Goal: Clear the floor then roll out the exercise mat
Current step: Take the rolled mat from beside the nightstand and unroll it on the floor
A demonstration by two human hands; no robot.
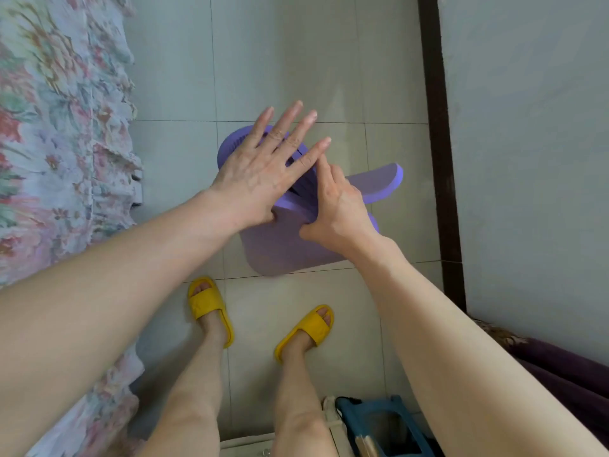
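Left hand [257,179]: fingers spread wide and straight, palm laid over the upper folds of the purple exercise mat [283,245], thumb tucked under against a fold edge. Right hand [339,209]: fingers curled and closed on the bunched middle folds of the same mat, thumb pressed on the flat lower panel. The two hands sit close together, the left little finger touching the right index finger. The mat is held above the tiled floor [296,61], partly folded: one flat panel hangs toward the person, ridged layers fan out beneath the left hand, and a rounded flap projects to the right past the right hand. Directly below stand two feet in yellow slippers [211,308], just short of the mat's lower edge. Floor ahead of the mat is bare tile. Left boundary: a bed with a floral cover [59,127] draping to the floor. Right boundary: a dark skirting strip [438,127] along a pale wall [527,127]. Behind the feet, at lower right, a blue plastic stool [379,427] and a dark purple fabric [560,374].
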